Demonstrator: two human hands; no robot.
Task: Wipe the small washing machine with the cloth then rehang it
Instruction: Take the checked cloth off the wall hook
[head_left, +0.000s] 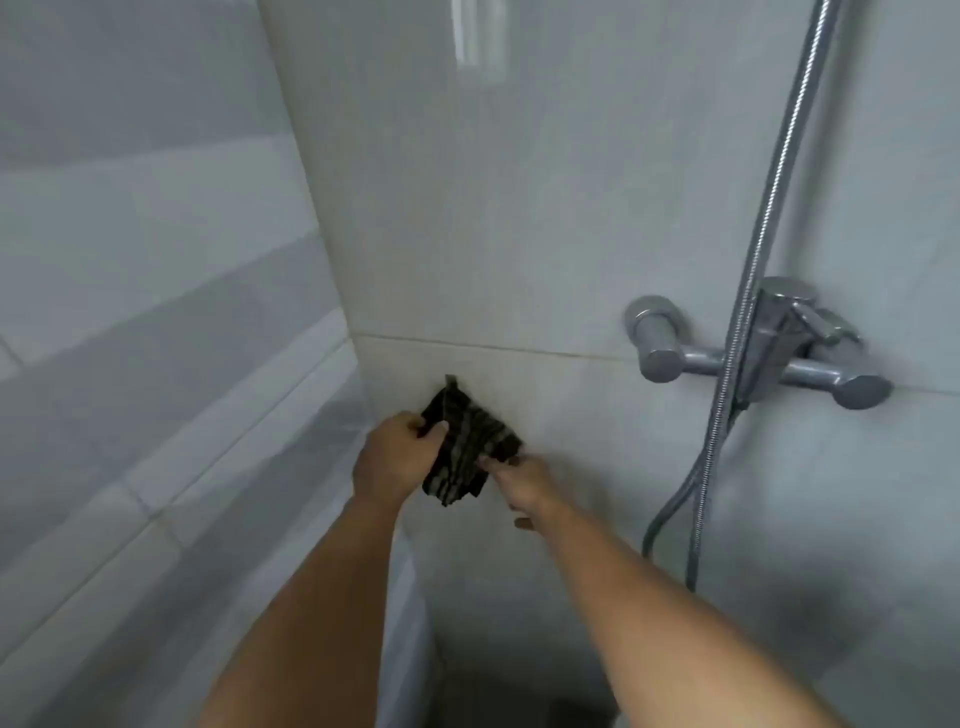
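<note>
A small dark cloth (465, 441) with pale stripes hangs against the white tiled wall, its top corner caught at a small hook (451, 382). My left hand (395, 457) grips the cloth's left edge between thumb and fingers. My right hand (519, 483) pinches its lower right edge. Both arms reach forward from the bottom of the view. The washing machine is out of view.
A chrome shower mixer (753, 348) juts from the wall at right, with a metal hose (748, 291) running up and looping down beside it. A tiled side wall (156, 312) closes in on the left. The dark floor corner (509, 686) lies below.
</note>
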